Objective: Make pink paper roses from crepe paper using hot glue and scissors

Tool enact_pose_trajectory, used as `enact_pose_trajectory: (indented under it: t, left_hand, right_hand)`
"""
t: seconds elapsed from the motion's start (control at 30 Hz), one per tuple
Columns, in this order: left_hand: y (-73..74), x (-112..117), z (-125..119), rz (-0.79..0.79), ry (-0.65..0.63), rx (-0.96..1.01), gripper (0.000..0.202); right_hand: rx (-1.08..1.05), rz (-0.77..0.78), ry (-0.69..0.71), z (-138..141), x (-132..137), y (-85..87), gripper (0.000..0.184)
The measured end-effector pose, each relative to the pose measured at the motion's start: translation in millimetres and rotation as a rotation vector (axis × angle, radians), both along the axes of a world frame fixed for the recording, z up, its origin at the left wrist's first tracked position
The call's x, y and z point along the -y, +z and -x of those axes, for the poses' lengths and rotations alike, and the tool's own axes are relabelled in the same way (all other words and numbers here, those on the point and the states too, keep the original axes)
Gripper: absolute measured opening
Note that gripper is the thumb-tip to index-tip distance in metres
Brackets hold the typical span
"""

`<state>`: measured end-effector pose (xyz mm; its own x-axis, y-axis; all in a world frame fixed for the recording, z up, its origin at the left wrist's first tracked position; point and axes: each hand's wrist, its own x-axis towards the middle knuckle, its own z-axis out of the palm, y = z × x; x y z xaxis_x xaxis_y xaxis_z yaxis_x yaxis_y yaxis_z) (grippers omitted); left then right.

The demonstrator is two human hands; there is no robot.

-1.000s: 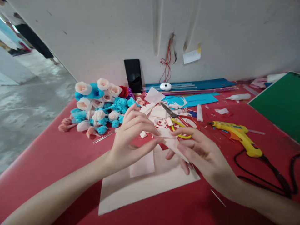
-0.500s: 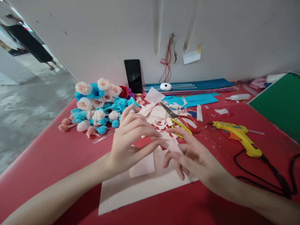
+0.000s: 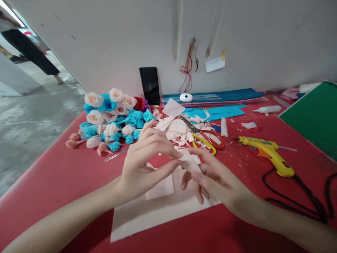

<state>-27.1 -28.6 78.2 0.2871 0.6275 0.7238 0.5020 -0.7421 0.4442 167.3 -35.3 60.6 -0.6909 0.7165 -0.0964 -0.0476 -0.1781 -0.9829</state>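
Observation:
My left hand (image 3: 143,160) and my right hand (image 3: 210,175) meet above the red table (image 3: 52,175), both pinching a small pale pink paper piece (image 3: 191,161) between fingertips. The left thumb and forefinger close on its left edge; the right fingers hold it from below and the right. Under the hands lies a large pale pink sheet (image 3: 158,207) with a smaller pink square (image 3: 160,188) on top.
A heap of pink and blue paper flowers (image 3: 110,117) lies at the back left. Paper scraps (image 3: 175,128), red and yellow scissors (image 3: 204,137), a yellow glue gun (image 3: 271,153) with black cord, blue sheets (image 3: 218,110), a green board (image 3: 313,116) and a black phone (image 3: 150,85) surround the hands.
My right hand has moved left and closer to the left hand, turning the pink piece; the left fingers have curled tighter onto it. A person in the background has walked on.

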Motion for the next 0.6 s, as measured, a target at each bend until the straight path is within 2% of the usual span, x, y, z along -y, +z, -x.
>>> enact_pose_trajectory:
  t: [0.2, 0.37, 0.47, 0.6]
  left_hand:
    - [7.2, 3.7, 0.2, -0.212, 0.137, -0.166, 0.017]
    - [4.9, -0.2, 2.3, -0.353, 0.228, -0.244, 0.017]
    - [1.5, -2.5, 2.4, -0.299, 0.244, -0.212, 0.015]
    - [-0.5, -4.0, 1.6, -0.112, 0.145, -0.140, 0.010]
  right_hand:
    - [0.035, -0.012, 0.041, 1.5, 0.3, 1.8, 0.025]
    - [0.026, 0.024, 0.087, 1.5, -0.6, 0.5, 0.020]
    - [-0.003, 0.075, 0.091, 2.0, -1.2, 0.2, 0.019]
    - [-0.042, 0.117, 0.101, 3.6, -2.2, 0.5, 0.021]
